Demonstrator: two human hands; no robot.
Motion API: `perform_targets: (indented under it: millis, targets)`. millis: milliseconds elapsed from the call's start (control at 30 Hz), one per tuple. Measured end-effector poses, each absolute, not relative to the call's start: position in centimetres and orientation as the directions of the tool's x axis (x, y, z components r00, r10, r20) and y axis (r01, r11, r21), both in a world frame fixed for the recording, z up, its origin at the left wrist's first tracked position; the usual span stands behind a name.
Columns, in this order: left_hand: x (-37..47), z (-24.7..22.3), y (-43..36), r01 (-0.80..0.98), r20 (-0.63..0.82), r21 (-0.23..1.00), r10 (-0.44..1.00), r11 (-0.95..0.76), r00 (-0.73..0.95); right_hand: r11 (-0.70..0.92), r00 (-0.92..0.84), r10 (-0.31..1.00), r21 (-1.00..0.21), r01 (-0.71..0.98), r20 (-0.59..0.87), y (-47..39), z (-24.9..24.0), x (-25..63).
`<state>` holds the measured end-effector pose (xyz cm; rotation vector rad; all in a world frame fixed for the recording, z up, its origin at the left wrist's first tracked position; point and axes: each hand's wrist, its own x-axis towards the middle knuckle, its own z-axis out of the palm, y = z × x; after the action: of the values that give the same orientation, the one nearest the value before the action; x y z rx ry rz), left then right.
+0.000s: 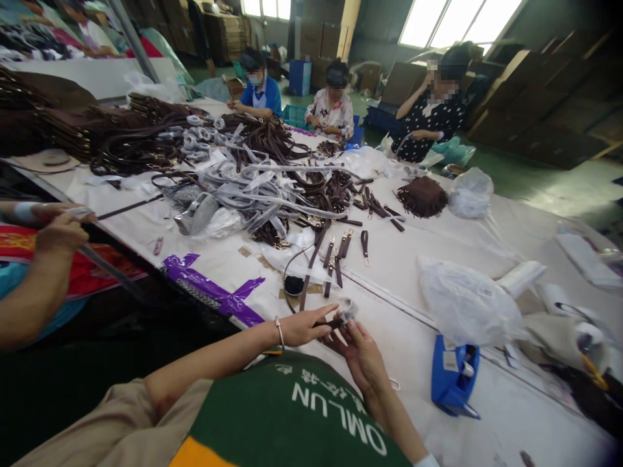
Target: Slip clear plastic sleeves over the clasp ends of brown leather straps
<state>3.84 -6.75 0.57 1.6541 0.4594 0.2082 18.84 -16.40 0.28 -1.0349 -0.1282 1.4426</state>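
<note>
My left hand (302,327), with a bracelet at the wrist, pinches a dark brown strap (335,322). The fingers of my right hand (363,353) close on the strap's far end, where a greyish clear wrapping (348,310) covers it. What lies under this wrapping I cannot make out. Just beyond my hands, a long brown strap (311,272) runs up the table beside a small round black object (294,285). Several short brown wrist straps (333,263) with gold clasps lie a little farther off.
A large heap of brown and grey-wrapped straps (263,188) covers the table's middle. To my right are a plastic bag (467,301) and a blue tape dispenser (452,376). Purple tape (228,298) marks the left edge. A co-worker's hands (63,227) hold a strap at left; several people sit opposite.
</note>
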Motion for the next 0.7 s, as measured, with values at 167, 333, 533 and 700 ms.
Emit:
perform_targets:
  millis: [167, 333, 533, 700]
  targets:
    - [4.2, 1.2, -6.7, 0.159, -0.185, 0.982, 0.382, 0.097, 0.905, -0.228, 0.228, 0.857, -0.737, -0.637, -0.462, -16.7, 0.5, 19.6]
    - [5.5, 1.8, -7.0, 0.132, -0.137, 0.991, 0.344, 0.039, 0.929, -0.298, 0.174, 0.864, -0.758, -0.58, -0.472, -17.4, 0.0, 19.7]
    - [7.0, 1.8, -7.5, 0.382, -0.027, 0.706, 0.516, -0.596, 0.856, -0.399, 0.34, 0.808, -0.872, -0.282, -0.48, -17.7, -0.9, 20.9]
    - [8.3, 1.6, -8.1, 0.486, -0.028, 0.376, 0.515, -0.789, 0.857, -0.331, 0.594, 0.79, -0.922, 0.202, -0.153, -17.5, 0.2, 21.8]
